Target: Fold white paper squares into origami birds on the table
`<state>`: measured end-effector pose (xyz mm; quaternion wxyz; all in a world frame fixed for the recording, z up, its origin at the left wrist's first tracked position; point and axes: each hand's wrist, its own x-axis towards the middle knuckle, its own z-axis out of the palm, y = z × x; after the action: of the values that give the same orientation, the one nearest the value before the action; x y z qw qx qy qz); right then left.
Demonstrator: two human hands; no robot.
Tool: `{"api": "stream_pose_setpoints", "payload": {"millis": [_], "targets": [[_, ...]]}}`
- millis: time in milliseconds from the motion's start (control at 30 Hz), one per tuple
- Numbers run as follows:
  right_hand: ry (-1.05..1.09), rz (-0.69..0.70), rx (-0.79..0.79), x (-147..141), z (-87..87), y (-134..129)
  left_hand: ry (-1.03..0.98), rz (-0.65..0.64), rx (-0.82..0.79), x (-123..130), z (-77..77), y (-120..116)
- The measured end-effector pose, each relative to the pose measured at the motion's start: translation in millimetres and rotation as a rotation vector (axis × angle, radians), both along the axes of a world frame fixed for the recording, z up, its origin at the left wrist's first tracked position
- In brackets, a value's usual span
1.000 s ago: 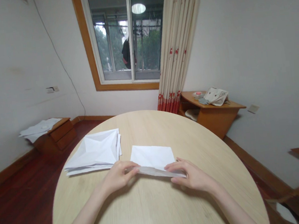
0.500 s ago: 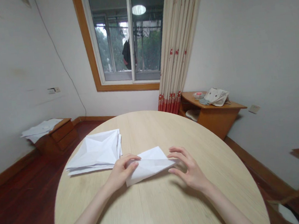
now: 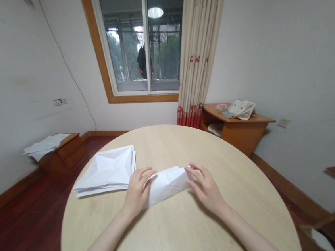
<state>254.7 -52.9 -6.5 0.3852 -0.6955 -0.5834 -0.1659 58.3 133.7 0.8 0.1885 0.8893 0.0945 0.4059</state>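
Note:
A white sheet of paper (image 3: 169,184), partly folded over on itself, is between my two hands above the near middle of the round table. My left hand (image 3: 137,192) grips its left end, with the thumb on the near side and the fingers over the far edge. At the right end, the bent fingers of my right hand (image 3: 207,189) pinch the paper's corner, thumb below. Beyond my left hand lies a stack of creased white paper sheets (image 3: 109,167); the top one shows star-like fold lines.
The round, light wood table (image 3: 179,236) fills the foreground. Paper lies on a low drawer cabinet (image 3: 71,151) at left. A wooden corner desk (image 3: 243,133) holds a white cloth bag (image 3: 242,108). A curtain (image 3: 200,50) hangs beside the window.
The paper's far flap has come down toward me, so less of it stands up behind. My right hand has moved in onto the right corner; my left hand has shifted its hold slightly.

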Motion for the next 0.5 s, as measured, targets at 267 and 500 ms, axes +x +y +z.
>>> {"api": "stream_pose_setpoints", "payload": {"millis": [267,500], "targets": [[-0.293,-0.181,-0.161,-17.0,-8.2,6.6,0.179,-0.06,0.237,0.5,-4.5,-10.3],[-0.372,-0.131,-0.293,-20.8,-14.6,10.9,0.379,-0.029,0.311,5.5,-15.0,-13.9]]}}
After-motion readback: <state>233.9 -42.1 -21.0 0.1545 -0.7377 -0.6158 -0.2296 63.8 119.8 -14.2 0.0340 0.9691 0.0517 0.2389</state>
